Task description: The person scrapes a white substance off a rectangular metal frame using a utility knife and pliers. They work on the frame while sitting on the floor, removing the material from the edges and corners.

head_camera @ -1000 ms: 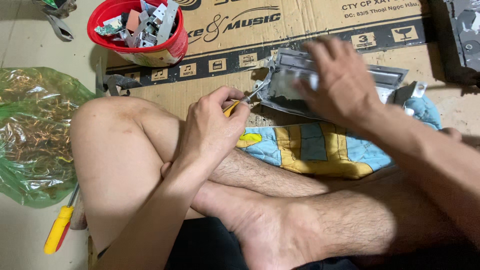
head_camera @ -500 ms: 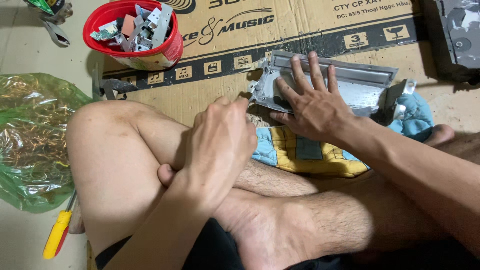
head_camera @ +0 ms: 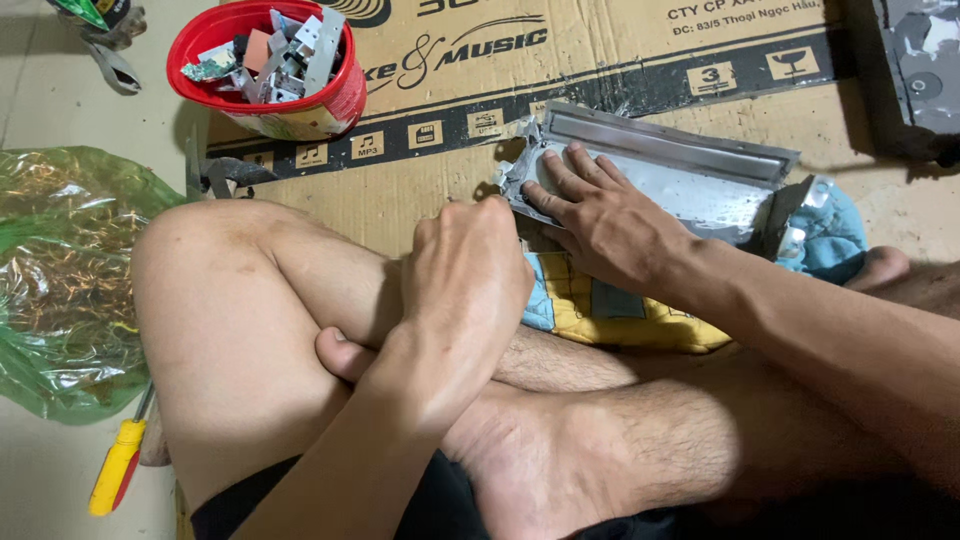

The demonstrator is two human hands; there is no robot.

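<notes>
While my right hand (head_camera: 600,215) lies flat, fingers (head_camera: 560,170) spread, on the grey metal panel (head_camera: 690,180) at upper centre of the frame, my left hand (head_camera: 465,280) is fisted just beside it; whether it grips anything, I cannot tell.

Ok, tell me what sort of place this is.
Probably an informal floor workspace for taking apart scrap electronics: the person sits on flattened cardboard, a red bucket holds loose parts, and a yellow screwdriver lies nearby. The right hand presses a metal casing.
</notes>
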